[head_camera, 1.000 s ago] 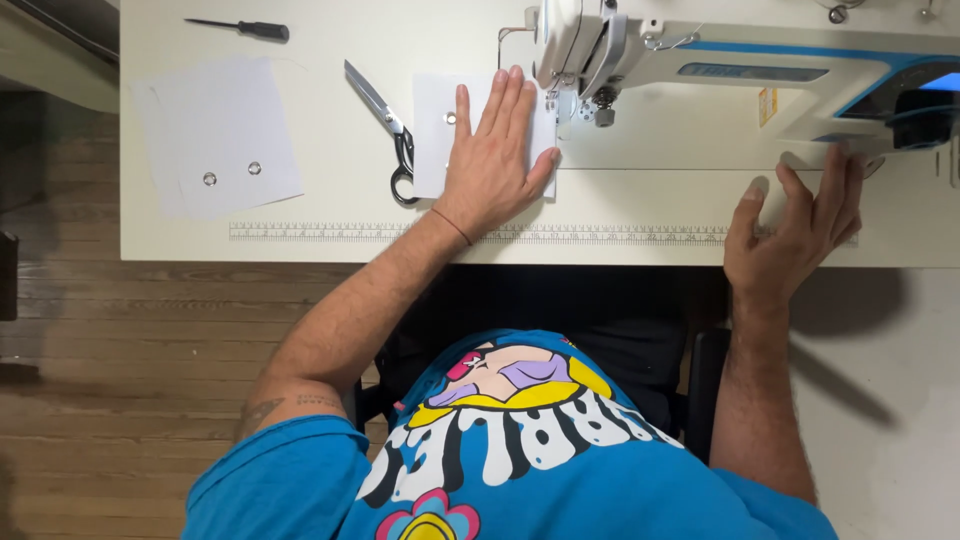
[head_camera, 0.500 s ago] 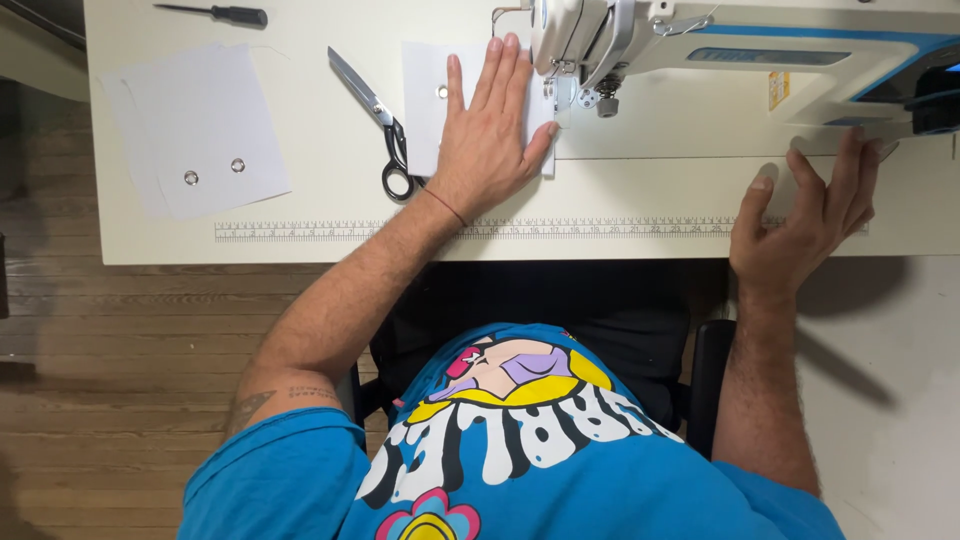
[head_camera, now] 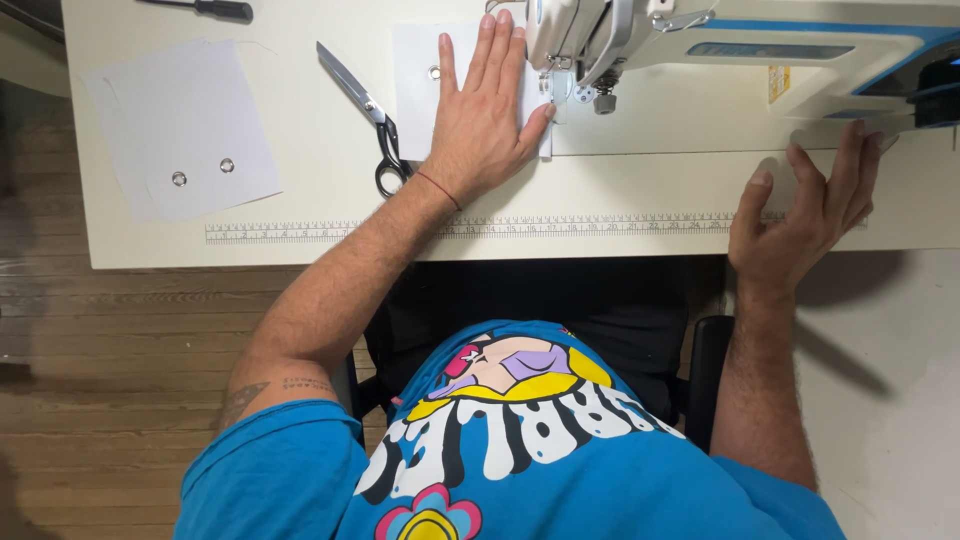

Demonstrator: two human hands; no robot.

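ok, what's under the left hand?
The left hand lies flat on a white fabric piece with a metal eyelet, beside the sewing machine head. Whatever the palm covers is hidden.

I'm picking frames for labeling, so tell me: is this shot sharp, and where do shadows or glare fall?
Head view: sharp and evenly lit, no motion blur on the left hand or right hand; soft shadow beside the right hand on the table edge; mild sheen on the scissors; sewing machine cropped at top.
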